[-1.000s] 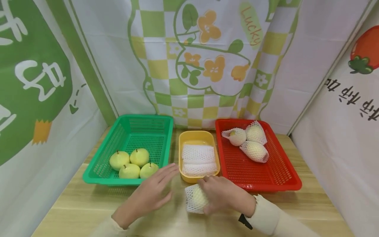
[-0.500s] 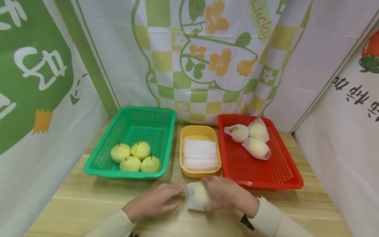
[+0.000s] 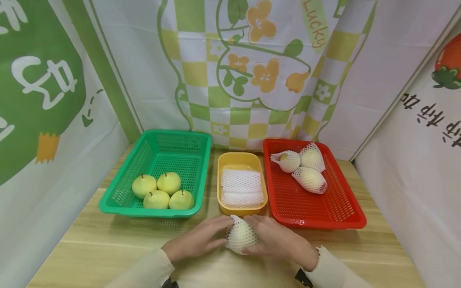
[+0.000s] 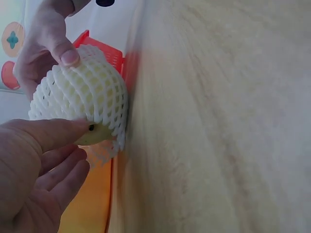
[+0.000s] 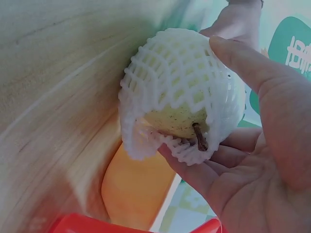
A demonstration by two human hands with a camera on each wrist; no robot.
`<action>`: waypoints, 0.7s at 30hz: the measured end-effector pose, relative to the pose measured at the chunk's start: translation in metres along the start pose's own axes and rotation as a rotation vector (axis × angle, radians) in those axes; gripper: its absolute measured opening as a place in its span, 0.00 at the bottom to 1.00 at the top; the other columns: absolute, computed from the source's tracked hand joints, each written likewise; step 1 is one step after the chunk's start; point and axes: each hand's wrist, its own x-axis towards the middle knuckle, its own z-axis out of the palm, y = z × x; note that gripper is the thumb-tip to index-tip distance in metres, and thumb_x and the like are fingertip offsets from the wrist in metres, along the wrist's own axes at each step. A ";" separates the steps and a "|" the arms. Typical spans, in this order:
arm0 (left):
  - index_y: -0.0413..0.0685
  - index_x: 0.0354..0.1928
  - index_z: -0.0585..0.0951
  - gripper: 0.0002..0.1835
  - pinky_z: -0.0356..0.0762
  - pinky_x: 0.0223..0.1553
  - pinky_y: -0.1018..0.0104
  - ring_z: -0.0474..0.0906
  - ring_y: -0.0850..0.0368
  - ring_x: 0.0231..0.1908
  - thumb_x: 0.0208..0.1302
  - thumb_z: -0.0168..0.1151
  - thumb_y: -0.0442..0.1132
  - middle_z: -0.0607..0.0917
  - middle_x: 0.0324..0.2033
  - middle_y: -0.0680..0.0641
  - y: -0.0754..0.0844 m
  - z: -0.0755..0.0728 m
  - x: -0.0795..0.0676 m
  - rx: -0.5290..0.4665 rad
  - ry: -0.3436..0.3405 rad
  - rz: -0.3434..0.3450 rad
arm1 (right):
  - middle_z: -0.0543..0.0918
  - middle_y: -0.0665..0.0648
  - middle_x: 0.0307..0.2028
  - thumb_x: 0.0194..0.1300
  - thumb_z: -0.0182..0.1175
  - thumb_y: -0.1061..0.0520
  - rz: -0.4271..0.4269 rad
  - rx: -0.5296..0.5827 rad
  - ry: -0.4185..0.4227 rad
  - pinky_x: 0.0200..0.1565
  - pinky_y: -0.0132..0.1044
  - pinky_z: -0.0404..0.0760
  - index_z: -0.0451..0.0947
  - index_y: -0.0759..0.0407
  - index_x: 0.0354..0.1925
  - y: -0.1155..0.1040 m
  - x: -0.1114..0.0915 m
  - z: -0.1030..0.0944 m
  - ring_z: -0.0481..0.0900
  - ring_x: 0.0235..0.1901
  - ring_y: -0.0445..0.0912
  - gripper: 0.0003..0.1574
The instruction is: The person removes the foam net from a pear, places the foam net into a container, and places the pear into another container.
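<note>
A pale yellow pear in a white foam net sleeve [image 3: 240,237] is on the table, between my two hands. My right hand [image 3: 279,242] holds it from the right, thumb on the near side and fingers beyond. From the left, my left hand [image 3: 198,241] grips the sleeve's other end; in the left wrist view its thumb [image 4: 58,134] presses beside the dark spot at the fruit's bare end. The right wrist view shows the brown stem [image 5: 199,137] in the sleeve's opening, with net edges hanging past it.
Left stands a green basket [image 3: 201,176] with several bare pears [image 3: 156,199]. A yellow tub [image 3: 221,180] of flat foam sleeves [image 3: 242,188] sits in the middle, just beyond the hands. To its right, a red basket [image 3: 288,208] contains three netted pears [image 3: 310,180].
My left hand has come right from beside the green basket to the sleeved pear and now grips the net. The pear has turned in my right hand, and the net's loose end has drawn in.
</note>
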 end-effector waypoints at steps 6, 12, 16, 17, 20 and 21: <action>0.45 0.77 0.69 0.40 0.74 0.74 0.52 0.76 0.48 0.71 0.64 0.74 0.41 0.76 0.73 0.45 0.000 0.005 0.009 -0.047 -0.076 -0.040 | 0.85 0.53 0.59 0.62 0.76 0.38 -0.008 0.033 0.013 0.50 0.32 0.86 0.73 0.57 0.70 0.002 -0.003 0.005 0.82 0.48 0.39 0.46; 0.49 0.75 0.68 0.43 0.77 0.71 0.58 0.78 0.57 0.66 0.60 0.78 0.45 0.79 0.67 0.52 0.006 0.015 0.019 -0.043 -0.062 -0.081 | 0.83 0.56 0.63 0.63 0.74 0.37 0.004 0.059 0.006 0.53 0.33 0.86 0.69 0.56 0.74 0.004 -0.006 0.006 0.82 0.51 0.39 0.51; 0.48 0.73 0.68 0.42 0.80 0.67 0.60 0.79 0.60 0.62 0.59 0.78 0.47 0.82 0.64 0.51 0.009 0.019 0.024 -0.055 -0.042 -0.103 | 0.82 0.54 0.62 0.64 0.74 0.37 -0.015 0.086 0.006 0.54 0.32 0.86 0.67 0.56 0.76 0.004 -0.006 0.007 0.81 0.51 0.38 0.52; 0.48 0.73 0.68 0.43 0.80 0.67 0.61 0.80 0.61 0.61 0.59 0.78 0.47 0.82 0.64 0.51 0.010 0.019 0.024 -0.062 -0.042 -0.106 | 0.82 0.55 0.63 0.64 0.74 0.37 -0.020 0.081 0.008 0.54 0.32 0.86 0.66 0.56 0.76 0.005 -0.006 0.008 0.81 0.52 0.38 0.53; 0.46 0.74 0.68 0.43 0.81 0.65 0.62 0.81 0.60 0.60 0.59 0.78 0.45 0.83 0.63 0.49 0.010 0.019 0.024 -0.070 -0.049 -0.108 | 0.83 0.54 0.61 0.63 0.75 0.38 -0.042 0.077 0.011 0.54 0.32 0.86 0.67 0.55 0.76 0.005 -0.007 0.007 0.82 0.52 0.38 0.51; 0.45 0.74 0.68 0.44 0.81 0.66 0.62 0.81 0.59 0.60 0.59 0.78 0.44 0.83 0.63 0.48 0.010 0.018 0.023 -0.064 -0.055 -0.110 | 0.83 0.53 0.61 0.64 0.75 0.39 -0.048 0.075 0.009 0.54 0.32 0.86 0.67 0.54 0.75 0.006 -0.008 0.007 0.82 0.51 0.37 0.50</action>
